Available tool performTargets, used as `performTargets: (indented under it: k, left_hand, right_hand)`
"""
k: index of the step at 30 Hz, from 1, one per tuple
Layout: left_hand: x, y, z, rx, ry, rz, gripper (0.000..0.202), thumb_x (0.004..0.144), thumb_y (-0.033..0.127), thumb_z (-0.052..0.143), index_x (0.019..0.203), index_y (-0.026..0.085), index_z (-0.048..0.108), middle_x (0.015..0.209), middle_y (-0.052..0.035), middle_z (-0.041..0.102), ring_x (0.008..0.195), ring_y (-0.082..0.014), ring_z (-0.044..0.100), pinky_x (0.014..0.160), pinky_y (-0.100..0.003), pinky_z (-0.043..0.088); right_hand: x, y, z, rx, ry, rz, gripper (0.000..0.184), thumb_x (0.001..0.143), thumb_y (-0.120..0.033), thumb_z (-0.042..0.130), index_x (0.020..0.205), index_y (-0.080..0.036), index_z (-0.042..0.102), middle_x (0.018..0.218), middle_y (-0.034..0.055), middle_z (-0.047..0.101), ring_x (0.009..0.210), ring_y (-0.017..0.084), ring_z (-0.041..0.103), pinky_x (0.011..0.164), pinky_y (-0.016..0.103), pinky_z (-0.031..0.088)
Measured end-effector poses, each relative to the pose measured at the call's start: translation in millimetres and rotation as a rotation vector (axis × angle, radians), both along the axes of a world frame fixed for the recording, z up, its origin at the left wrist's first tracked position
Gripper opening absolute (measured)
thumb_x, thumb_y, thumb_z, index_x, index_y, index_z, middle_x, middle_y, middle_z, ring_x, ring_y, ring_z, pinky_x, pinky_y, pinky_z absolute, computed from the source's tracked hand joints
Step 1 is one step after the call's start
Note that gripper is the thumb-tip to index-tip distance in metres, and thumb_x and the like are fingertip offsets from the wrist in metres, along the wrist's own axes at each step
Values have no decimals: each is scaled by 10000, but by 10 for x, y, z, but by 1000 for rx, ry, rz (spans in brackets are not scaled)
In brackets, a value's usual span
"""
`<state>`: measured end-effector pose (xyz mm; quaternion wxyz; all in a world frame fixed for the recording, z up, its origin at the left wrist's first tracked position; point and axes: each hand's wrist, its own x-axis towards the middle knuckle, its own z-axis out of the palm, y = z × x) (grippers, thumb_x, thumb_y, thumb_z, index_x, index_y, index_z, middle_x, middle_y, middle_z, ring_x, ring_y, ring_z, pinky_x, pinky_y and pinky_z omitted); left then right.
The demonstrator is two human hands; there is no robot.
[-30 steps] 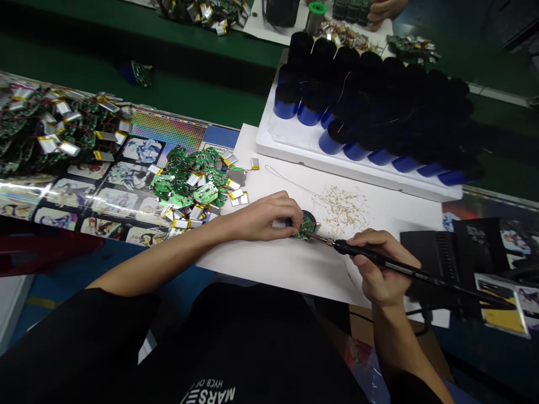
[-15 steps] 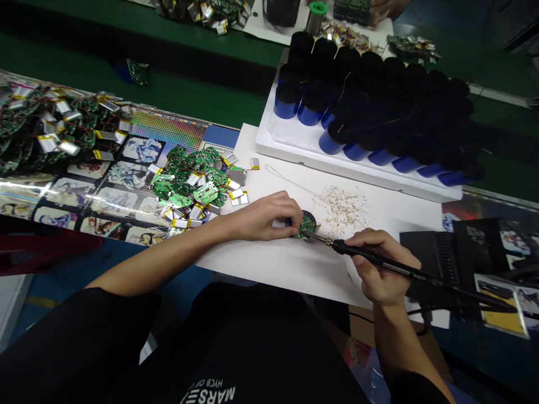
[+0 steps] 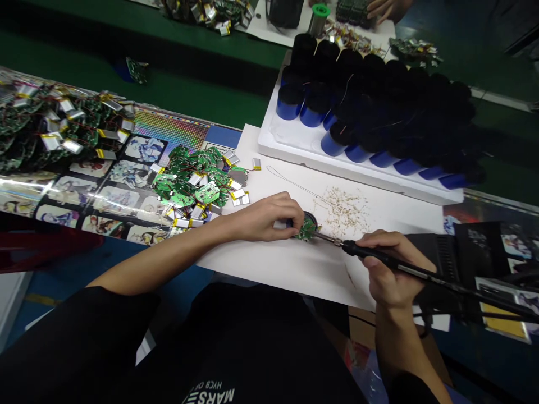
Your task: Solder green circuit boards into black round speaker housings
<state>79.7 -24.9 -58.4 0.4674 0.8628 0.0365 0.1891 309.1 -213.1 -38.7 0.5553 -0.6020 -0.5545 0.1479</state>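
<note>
Watching this person at the bench, it's a pretty neat little soldering setup. The left hand (image 3: 265, 217) has its grip closed, fingers and thumb pinched together on a small round circuit board (image 3: 307, 227), which sits on a black round disc and rests on a white sheet (image 3: 295, 269). The right hand (image 3: 389, 269) has its grip wrapped around the black handle of a soldering iron (image 3: 370, 253), and the metal tip comes in low from the right, right at the board's edge, so the board sits just ahead of that grip.

Just past the hands there's a scatter of tiny tan solder bits (image 3: 341, 210), and a thin loop of wire (image 3: 295, 182) lying on the sheet. To the left is a big heap of green boards with silver batteries (image 3: 189, 188), sitting on a printed cartoon sheet (image 3: 130, 179) along with another heap (image 3: 50, 129) further down. Up top is a white foam tray (image 3: 278, 140) packed with blue cylinders with black tops (image 3: 379, 118). Beyond that, a co-worker's hand (image 3: 385, 8) is working next to a spool of solder (image 3: 319, 17) on the far surface.
</note>
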Motion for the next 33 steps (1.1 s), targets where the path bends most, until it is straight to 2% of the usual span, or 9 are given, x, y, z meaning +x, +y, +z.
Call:
performTargets:
  k: [5,8,10,13,15,17,20,23,33]
  left_hand:
    - [0,5,-30,18,-33,-2,81,1006,165,653,969,205,713,1067,-69,779,1056,-215,651,970,-356,512]
    - [0,10,-34,34,-32,-8,82,1020,173,643,971,197,705,1073,-68,773,1058,-211,648,967,-346,510]
    - [0,11,-27,31,-25,-8,83,1017,171,647,970,202,708,1081,-66,775,1057,-209,650,967,-342,508]
    - [3,9,-14,27,-29,-5,84,1004,162,659,962,208,714,1073,-66,779,1044,-209,653,962,-342,507]
    - [6,6,-12,35,-42,-5,82,1007,162,658,961,202,713,1063,-69,779,1032,-208,653,963,-342,505]
    - [10,4,-17,40,-51,-8,81,1011,164,658,962,199,711,1065,-70,783,1027,-206,655,969,-339,503]
    - [12,4,-27,29,-54,-5,68,1001,167,676,964,204,721,1074,-72,793,1033,-210,656,967,-340,505]
    - [10,8,-27,30,-45,6,60,991,171,690,963,199,734,1070,-75,795,1037,-216,645,961,-341,514]
    - [28,-27,-67,129,-82,32,87,1033,230,693,1019,198,773,1129,-93,799,1038,-216,631,964,-347,539]
  right_hand:
    - [35,-35,-16,76,4,-174,240,865,-477,803,900,-239,789,764,39,712,621,210,665,519,343,497]
    - [-59,-23,22,117,29,-233,181,901,-386,809,1004,-238,790,817,27,737,561,174,658,468,306,468]
    - [-164,-15,28,130,67,-206,215,964,-333,764,1157,-237,773,914,45,788,546,167,689,423,281,454]
    - [-319,-17,-45,108,93,-101,297,1074,-325,623,1357,-259,680,1125,100,825,670,208,789,459,303,555]
    - [-393,-21,-140,64,35,-52,263,1097,-271,567,1341,-271,664,1208,104,814,840,234,825,615,368,656]
    - [-442,-16,-245,16,-95,-12,247,1051,-210,635,1287,-272,670,1255,102,794,1052,262,806,836,453,686]
    - [-486,17,-362,-26,-271,49,468,913,-177,822,1332,-269,634,1291,115,756,1206,291,738,1023,520,635]
    - [-512,64,-407,4,-327,47,565,878,-148,856,1370,-268,604,1246,100,748,1155,273,738,996,488,642]
    - [-360,159,-387,-28,-275,150,485,948,-101,755,1369,-292,608,1273,84,749,1197,257,747,1054,474,630]
